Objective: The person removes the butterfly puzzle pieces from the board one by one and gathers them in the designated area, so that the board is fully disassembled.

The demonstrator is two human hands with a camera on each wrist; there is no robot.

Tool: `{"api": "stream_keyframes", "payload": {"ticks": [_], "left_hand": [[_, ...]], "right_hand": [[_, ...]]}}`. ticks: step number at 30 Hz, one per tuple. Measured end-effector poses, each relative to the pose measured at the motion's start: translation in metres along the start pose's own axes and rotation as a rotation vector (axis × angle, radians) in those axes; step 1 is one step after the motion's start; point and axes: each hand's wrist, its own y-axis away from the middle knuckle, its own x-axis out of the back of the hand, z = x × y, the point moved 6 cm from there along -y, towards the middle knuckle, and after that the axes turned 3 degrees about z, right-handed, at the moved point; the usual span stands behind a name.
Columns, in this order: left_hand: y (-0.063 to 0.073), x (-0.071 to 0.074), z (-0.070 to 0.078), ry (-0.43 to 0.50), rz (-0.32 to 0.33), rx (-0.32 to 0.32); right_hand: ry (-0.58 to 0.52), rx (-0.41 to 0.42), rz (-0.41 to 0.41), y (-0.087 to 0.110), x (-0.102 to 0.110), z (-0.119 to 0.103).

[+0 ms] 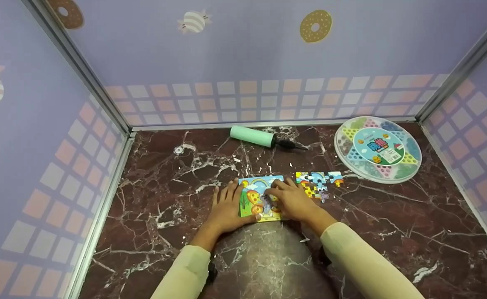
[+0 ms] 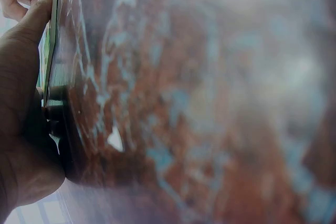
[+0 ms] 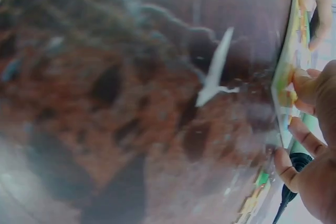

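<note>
A jigsaw puzzle board (image 1: 251, 200) with a bright cartoon picture of a rainbow and pizza-like shapes lies flat on the dark marbled tabletop. My left hand (image 1: 228, 207) rests along its left side, fingers stretched toward the far corner and thumb on the near edge. Over the right side bends my right hand (image 1: 295, 201), index fingertip down near a grey figure in the picture. The right wrist view shows the thumb and spread fingers (image 3: 307, 140) touching the board's face and edge. Just right of this hand, several joined puzzle pieces (image 1: 318, 178) lie on the table.
Behind the board lies a mint-green hand pump (image 1: 252, 136) with a black nozzle. A round clear game case (image 1: 411, 170) with colored compartments stands at the back right. At the back left is a small round object (image 1: 178, 150). Patterned panels (image 1: 264, 54) wall in the table.
</note>
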Motion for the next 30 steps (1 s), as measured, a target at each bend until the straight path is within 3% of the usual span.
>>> {"api": "stream_keyframes", "payload": {"ticks": [7,18,30], "left_hand": [[0.002,0.007,0.006,-0.009,-0.008,-0.005],[-0.001,-0.003,-0.001,-0.002,0.011,-0.012],[0.001,0.007,0.007,-0.034,-0.008,-0.006]], "right_hand": [[0.02,0.0,-0.007,-0.004,0.003,-0.003],[0.067,0.018,0.007,-0.004,0.001,-0.001],[-0.005,0.041,0.0,-0.007,0.003,0.002]]}}
